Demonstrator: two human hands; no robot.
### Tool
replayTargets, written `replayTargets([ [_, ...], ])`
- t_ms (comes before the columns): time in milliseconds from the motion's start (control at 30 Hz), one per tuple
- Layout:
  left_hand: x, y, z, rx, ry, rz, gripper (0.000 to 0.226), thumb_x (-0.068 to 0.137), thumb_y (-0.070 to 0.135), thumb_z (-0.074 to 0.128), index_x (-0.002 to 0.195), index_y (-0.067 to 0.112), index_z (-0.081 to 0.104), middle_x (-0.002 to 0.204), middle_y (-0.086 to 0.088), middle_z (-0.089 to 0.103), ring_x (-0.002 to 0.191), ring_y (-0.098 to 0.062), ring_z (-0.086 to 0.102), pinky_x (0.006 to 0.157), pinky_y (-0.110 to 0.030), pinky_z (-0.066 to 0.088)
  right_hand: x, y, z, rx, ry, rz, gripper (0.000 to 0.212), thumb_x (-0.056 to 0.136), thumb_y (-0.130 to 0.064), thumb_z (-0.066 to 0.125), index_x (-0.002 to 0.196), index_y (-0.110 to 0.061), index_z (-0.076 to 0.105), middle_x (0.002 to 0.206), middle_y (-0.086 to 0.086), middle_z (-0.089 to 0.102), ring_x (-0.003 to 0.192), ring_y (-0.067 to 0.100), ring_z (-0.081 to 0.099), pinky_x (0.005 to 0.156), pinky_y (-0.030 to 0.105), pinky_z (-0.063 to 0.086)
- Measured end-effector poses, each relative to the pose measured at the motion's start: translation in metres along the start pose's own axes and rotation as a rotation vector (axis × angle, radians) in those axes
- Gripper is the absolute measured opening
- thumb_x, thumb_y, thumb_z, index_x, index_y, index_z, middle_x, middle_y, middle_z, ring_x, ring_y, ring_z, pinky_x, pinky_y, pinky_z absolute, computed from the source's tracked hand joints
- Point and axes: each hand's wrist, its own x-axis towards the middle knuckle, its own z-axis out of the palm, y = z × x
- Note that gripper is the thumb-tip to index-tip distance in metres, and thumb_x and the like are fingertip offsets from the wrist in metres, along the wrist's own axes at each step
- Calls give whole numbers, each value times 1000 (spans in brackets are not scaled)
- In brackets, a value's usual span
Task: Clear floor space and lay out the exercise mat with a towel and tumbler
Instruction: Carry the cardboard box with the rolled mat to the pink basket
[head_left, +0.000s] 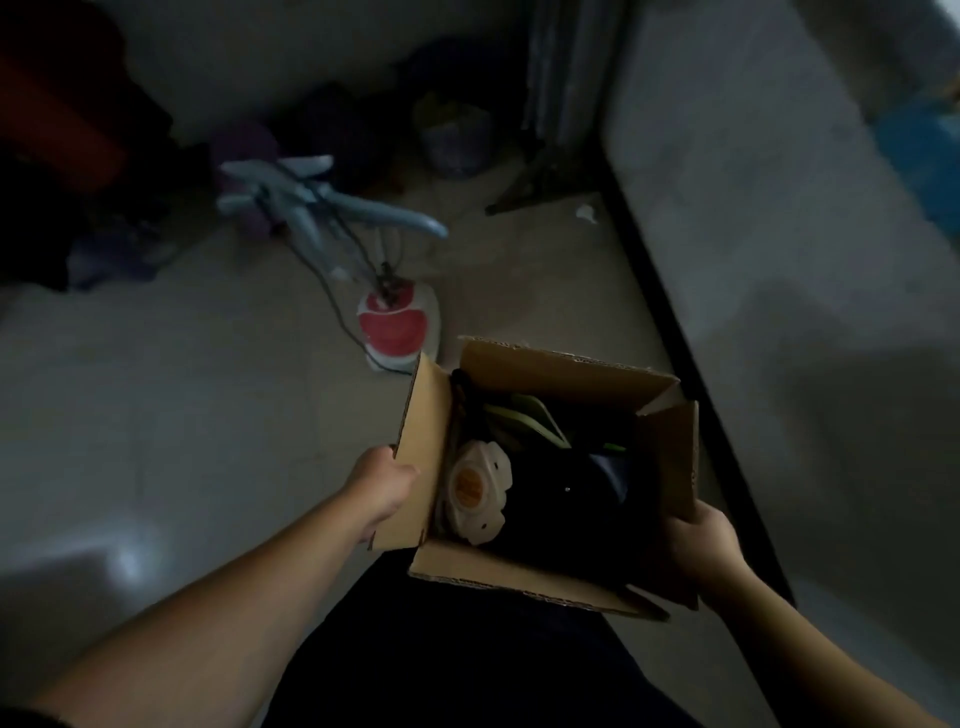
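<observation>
Dim, pale floor tiles (171, 395) fill the room, with clutter pushed toward the far wall and a dark-edged raised surface (779, 260) along the right. Both hands carry an open cardboard box (545, 374) above the floor, close to the body: the left hand (387, 480) grips the left flap, fingers curled round its edge, and the right hand (696, 551) clasps the near right corner, though its fingertips are tucked behind the cardboard and cannot be made out. This looks like the clearing step, so the box is best held level by its walls rather than its loose flaps, then set down clear of the red-and-white appliance (397, 332) and its trailing hose. Inside lie a cream flower-shaped object (475, 493) and dark items too shadowed to identify. No mat, towel or tumbler is recognisable; the far heap is blurred, and the blue object at the right edge is cut off.
</observation>
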Motion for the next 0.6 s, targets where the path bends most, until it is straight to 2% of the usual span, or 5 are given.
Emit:
replayTargets([
  [167, -18, -58, -11, -240, 32, -92, 48, 82, 19, 50, 127, 5, 53, 118, -16, 63, 100, -30, 62, 87, -38, 54, 12, -49, 15, -289, -14, -182, 5, 84, -18, 64, 81, -16, 68, 58, 2, 72, 51, 18, 69, 44, 23, 50],
  [267, -25, -96, -22, -373, 84, -141, 43, 85, 18, 52, 125, 2, 53, 111, -17, 64, 88, -27, 62, 71, -29, 49, 5, -80, 45, -464, -29, -288, 13, 85, -20, 61, 76, -11, 66, 63, 6, 70, 58, 25, 66, 49, 27, 48],
  [400, -25, -154, -48, -511, 137, -218, 42, 89, 17, 56, 127, 0, 51, 116, -18, 60, 105, -35, 60, 81, -35, 49, -12, -124, 101, -657, -90, -367, 10, 87, -19, 58, 79, -13, 61, 71, 8, 66, 64, 25, 63, 51, 27, 45],
  [500, -24, -205, -77, -625, 163, -249, 39, 88, 15, 55, 124, -1, 56, 114, -20, 63, 103, -37, 61, 80, -36, 50, -31, -156, 158, -789, -158, -435, 15, 89, -20, 56, 82, -9, 63, 75, 13, 67, 69, 30, 64, 57, 30, 47],
  [600, -25, -258, -111, -765, 191, -260, 32, 89, 11, 56, 116, -4, 61, 108, -23, 64, 100, -38, 61, 92, -47, 50, -56, -184, 223, -882, -189, -495, 16, 89, -23, 56, 81, -11, 63, 77, 12, 67, 70, 30, 65, 60, 31, 49],
])
